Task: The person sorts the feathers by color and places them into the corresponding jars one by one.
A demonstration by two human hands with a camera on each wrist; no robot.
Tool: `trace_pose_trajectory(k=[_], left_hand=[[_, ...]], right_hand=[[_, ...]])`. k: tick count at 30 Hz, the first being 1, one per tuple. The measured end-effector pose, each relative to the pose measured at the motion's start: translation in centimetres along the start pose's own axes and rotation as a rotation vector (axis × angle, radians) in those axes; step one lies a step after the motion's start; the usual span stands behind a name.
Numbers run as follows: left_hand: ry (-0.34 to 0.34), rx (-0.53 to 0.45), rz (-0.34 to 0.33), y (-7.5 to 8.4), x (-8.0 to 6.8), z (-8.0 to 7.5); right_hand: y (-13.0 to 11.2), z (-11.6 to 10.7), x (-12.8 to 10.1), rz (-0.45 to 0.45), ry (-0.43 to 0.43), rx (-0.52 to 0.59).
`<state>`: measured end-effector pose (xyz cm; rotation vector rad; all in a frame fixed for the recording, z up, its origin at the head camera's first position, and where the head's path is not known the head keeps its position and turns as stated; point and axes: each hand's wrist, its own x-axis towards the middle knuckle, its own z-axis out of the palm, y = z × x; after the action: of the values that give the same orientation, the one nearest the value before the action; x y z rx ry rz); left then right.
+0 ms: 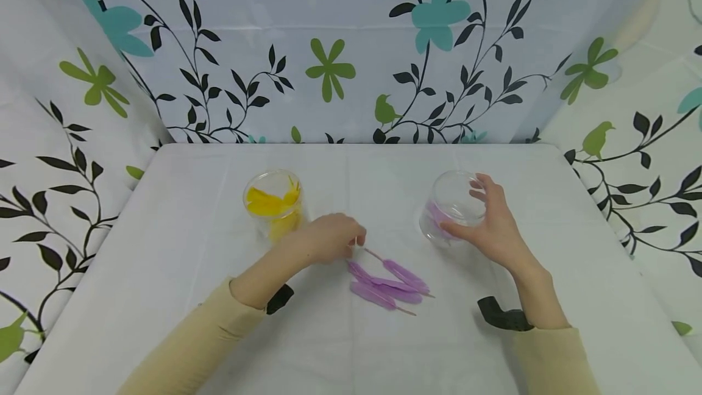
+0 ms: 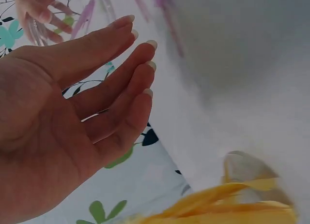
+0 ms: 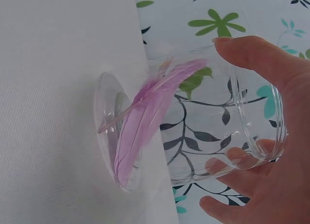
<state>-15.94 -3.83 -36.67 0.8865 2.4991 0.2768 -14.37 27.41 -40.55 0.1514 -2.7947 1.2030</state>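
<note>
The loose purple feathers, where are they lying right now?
In the head view, the loose purple feathers lie on the white table near its middle, just beyond the left hand and nearer the person than the clear jar gripped by the right hand.

The light is bright and soft everywhere, and no strong beam comes from one side. The white desk (image 1: 181,297) shows only pale, thin shadows under the arms. In the head view the picture is sharp in the middle, and the desk's far edge and the flowered curtain (image 1: 329,47) bend a little near the corners. In the left wrist view the left hand (image 2: 63,127) is clear, but the yellow feathers (image 2: 232,204) below it are smeared and fuzzy. In the right wrist view the glass jar (image 3: 203,122) has small shiny lines on its rim, and the purple feather (image 3: 145,122) inside looks sharp.
</note>
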Motion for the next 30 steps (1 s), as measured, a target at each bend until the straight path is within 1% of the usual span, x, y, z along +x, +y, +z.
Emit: trace_pose_trajectory(k=[2, 6, 9, 12, 15, 19, 22, 26, 30], left_hand=[[0.004, -0.005, -0.010, -0.9, -0.7, 1.3], [0.065, 0.023, 0.014, -2.2, -1.5, 3.0], [0.101, 0.020, 0.019, -2.8, -1.7, 3.7], [0.117, -0.009, 0.012, -3.2, -1.8, 4.0], [0.137, -0.025, 0.021, -3.3, -1.9, 4.0], [0.178, -0.009, 0.038, -3.3, -2.0, 3.7], [0.238, 0.028, 0.039, -3.0, -2.1, 3.4], [0.335, 0.094, 0.039, -2.6, -2.4, 2.6], [0.409, 0.127, 0.038, -2.1, -2.7, 1.7]], right_hand=[[0.0, 0.0, 0.0, -0.001, 0.001, 0.000], [0.0, 0.0, 0.0, 0.001, 0.004, -0.002], [0.0, 0.0, 0.0, 0.005, 0.005, -0.002], [0.0, 0.0, 0.0, 0.008, 0.003, 0.001], [0.0, 0.0, -0.1, 0.010, -0.002, 0.002], [0.0, 0.0, -0.1, 0.012, -0.002, 0.001], [0.0, 0.0, -0.1, 0.013, -0.001, 0.004], [0.0, 0.1, -0.1, 0.013, -0.002, 0.004], [0.1, 0.1, -0.1, 0.009, 0.002, -0.002]])
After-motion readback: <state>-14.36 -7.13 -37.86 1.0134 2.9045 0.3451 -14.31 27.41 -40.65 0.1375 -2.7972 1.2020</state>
